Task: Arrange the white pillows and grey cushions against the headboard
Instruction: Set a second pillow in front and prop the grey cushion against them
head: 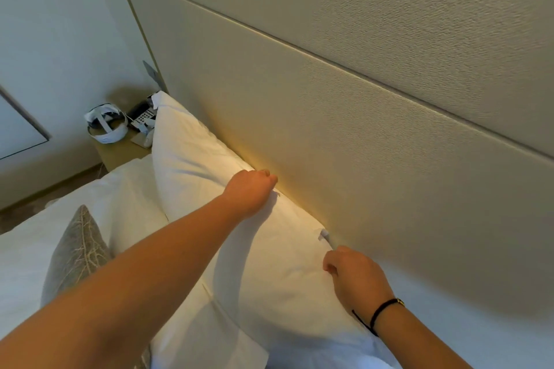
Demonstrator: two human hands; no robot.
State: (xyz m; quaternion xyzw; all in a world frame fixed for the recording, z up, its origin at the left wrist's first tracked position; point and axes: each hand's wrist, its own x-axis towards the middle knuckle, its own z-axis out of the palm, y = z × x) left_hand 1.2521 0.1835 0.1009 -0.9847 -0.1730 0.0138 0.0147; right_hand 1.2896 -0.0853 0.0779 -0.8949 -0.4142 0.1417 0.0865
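A white pillow (192,159) stands on edge against the beige padded headboard (359,129). My left hand (250,189) grips the pillow's top edge near its middle, fingers curled over it. My right hand (353,275) grips the pillow's near upper corner, close to a small tag. A second white pillow (129,189) lies flatter in front, to the left. A grey cushion (75,252) with a pale branch pattern stands on the bed at lower left, partly hidden by my left forearm.
A bedside table (120,153) at the far left holds a white headset (105,126) and a telephone (144,120). White bed linen (18,272) covers the mattress. A wall and dark floor lie to the left.
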